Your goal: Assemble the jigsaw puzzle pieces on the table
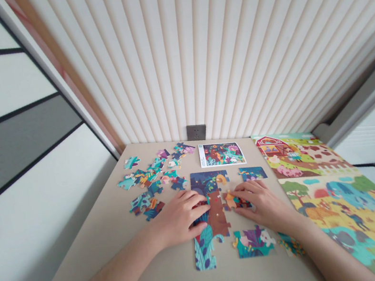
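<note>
My left hand [185,212] lies with spread fingers over the left side of a partly joined jigsaw puzzle [218,217], which shows a brown tree trunk and blue leaves. Just right of the trunk, my right hand [260,201] has its thumb and fingers around a puzzle piece [230,199] with an orange figure, close to the joined part's edge. The right palm hides some of that piece. Nearer to me sits a joined section with a white rabbit [254,242]. Under my right forearm a green piece with orange dots [291,244] is partly covered.
Several loose puzzle pieces [146,177] are heaped on the table's [153,277] left. A picture card [222,154] lies at the back, near a blue joined section [253,173]. Finished farm [292,156] and safari [357,217] puzzles line the right. A black socket [197,132] marks the pleated back wall.
</note>
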A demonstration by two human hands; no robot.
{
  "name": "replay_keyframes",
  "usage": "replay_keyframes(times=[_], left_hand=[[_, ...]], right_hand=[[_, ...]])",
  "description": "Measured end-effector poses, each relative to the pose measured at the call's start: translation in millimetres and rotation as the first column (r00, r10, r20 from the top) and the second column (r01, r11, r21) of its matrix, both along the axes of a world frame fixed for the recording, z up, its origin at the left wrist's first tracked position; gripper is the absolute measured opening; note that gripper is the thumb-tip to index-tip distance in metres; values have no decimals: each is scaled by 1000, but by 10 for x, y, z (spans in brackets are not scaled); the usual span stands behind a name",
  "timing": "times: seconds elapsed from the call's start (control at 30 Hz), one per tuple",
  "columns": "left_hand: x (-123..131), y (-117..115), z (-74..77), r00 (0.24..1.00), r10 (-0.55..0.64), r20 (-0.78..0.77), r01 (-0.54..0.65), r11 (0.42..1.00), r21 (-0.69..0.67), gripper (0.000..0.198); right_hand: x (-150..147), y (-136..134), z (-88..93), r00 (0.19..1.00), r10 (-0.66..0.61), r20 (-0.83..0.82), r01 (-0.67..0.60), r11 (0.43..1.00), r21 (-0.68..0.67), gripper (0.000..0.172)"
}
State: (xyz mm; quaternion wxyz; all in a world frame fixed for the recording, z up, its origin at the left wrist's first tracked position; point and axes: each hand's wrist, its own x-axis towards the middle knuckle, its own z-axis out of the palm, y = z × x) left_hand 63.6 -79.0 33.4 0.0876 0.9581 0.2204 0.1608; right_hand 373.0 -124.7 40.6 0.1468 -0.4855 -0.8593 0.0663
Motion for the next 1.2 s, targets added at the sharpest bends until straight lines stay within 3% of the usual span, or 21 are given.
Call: replay_keyframes(times=[0.37, 1.2], left_hand=[[7, 0, 11, 1000, -10, -14, 9, 1000, -21, 34], [-2, 5, 13, 999, -7, -32, 6, 999, -38, 33]], right_hand=[[-24, -13, 4, 1000, 16, -1, -16, 1000, -11, 25], [-21, -14, 2, 999, 35, -26, -34, 999, 6, 36]])
